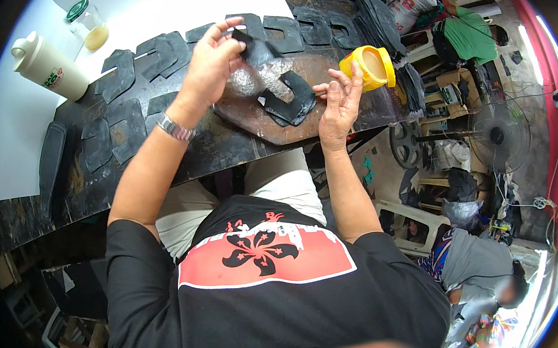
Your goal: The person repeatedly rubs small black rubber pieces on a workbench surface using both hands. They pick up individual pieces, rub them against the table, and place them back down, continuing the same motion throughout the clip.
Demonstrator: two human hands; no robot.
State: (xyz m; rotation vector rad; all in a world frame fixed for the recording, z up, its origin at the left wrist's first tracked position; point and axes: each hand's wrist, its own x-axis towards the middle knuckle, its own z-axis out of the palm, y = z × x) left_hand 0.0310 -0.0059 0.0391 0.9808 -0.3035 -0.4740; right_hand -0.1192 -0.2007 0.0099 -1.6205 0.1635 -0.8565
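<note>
I start with the dark table [211,148], which reaches out beneath and beyond both hands; a row of dark cut-out pieces [282,33] lies past the left hand, and I judge a sweeping sleeve or wrist could knock them askew. The worn reddish board [260,130] sits between and below the hands. If it slid, whatever lies on it would shift too.

My left hand [219,54] is narrowed to a pinch at the fingertips. My right hand [339,108] has its fingers partly spread; I cannot tell whether it holds anything slim. The yellow tub [354,60], with pale contents, is just beyond those right fingers, and I cannot tell whether they touch it. A careless knuckle could tip it and spill the contents across the board.

Just left of the right fingertips, a dark U-shaped piece [300,108] lies on the board; brushing it could turn it crooked. Beside it, below the left fingers, is a pale crinkled lump [280,91], which might snag or smear anything dropped on it.

Last is the dark flap [259,51] hanging from the left pinch, blurred. A loose grip could let it fall or fold over.
</note>
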